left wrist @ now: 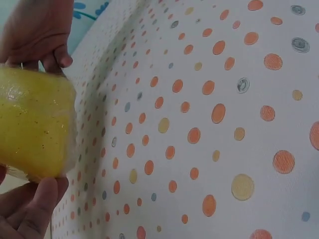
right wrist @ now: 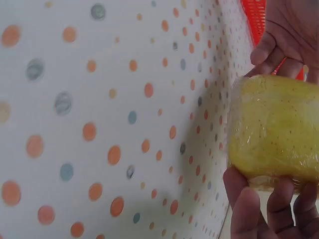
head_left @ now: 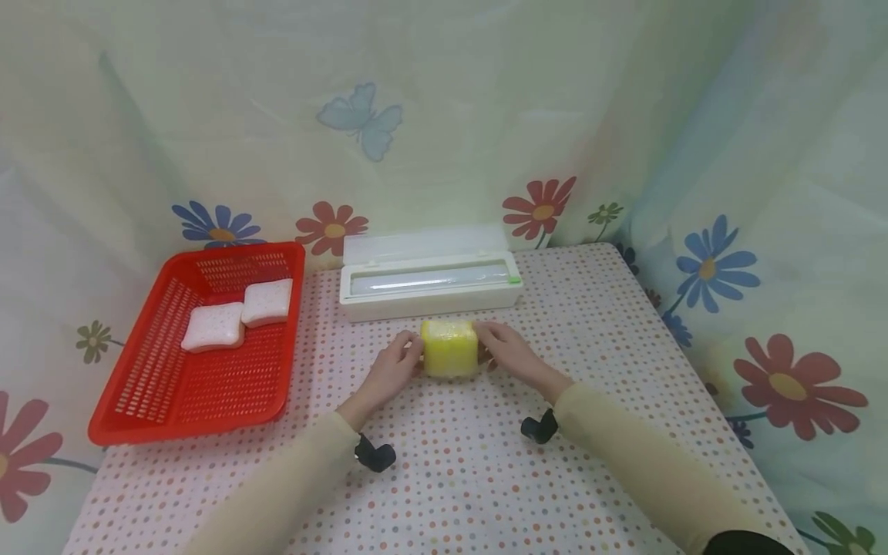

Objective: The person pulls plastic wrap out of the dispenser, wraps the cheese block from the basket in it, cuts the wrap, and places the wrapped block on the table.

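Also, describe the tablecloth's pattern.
The tablecloth is white with orange, yellow, blue and grey dots, clearest in the left wrist view.

The person wears long, plain sleeves in a pale cream or beige: the left sleeve (head_left: pixel 287 486) and the right sleeve (head_left: pixel 634 455) both end at the wrist, leaving the fingers (right wrist: pixel 281 204) bare. Below each cuff juts a small black wrist device, the left one (head_left: pixel 375 455) and the right one (head_left: pixel 539 427) alike dark and rounded. Finer markings are too small to tell.
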Demonstrator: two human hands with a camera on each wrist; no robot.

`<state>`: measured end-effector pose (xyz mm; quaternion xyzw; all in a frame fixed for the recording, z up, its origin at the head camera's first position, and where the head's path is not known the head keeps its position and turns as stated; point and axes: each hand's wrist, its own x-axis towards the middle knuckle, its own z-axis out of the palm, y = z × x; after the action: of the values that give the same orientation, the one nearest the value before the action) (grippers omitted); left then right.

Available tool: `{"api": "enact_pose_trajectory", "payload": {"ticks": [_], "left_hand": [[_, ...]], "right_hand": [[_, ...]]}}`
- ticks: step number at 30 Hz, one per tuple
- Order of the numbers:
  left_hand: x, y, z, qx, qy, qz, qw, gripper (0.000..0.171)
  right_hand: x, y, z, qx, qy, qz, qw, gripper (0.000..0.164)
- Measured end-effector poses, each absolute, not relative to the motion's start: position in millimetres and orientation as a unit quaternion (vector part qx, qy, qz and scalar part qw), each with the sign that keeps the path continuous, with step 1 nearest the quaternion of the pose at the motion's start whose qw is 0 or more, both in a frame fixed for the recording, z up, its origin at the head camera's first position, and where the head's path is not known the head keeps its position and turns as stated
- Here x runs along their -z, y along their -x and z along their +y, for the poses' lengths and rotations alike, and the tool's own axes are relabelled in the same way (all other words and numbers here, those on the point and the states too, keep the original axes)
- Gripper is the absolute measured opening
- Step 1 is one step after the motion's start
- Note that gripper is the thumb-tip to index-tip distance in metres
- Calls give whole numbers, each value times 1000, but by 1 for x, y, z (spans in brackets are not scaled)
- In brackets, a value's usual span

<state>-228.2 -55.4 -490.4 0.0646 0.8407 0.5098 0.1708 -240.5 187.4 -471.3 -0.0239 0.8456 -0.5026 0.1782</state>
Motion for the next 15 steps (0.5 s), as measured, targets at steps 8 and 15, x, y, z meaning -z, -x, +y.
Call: {"api": "enact_pose_trajectory", "payload": {"ticks": [8, 15], "left_hand": [[491, 228, -48, -486, -57, 857, 163, 32], [499, 228, -42, -448, -22, 876, 176, 35]], "right_hand": [[475, 242, 183, 488, 8, 851, 196, 52], [487, 242, 179, 451, -10, 863, 229, 41]]}}
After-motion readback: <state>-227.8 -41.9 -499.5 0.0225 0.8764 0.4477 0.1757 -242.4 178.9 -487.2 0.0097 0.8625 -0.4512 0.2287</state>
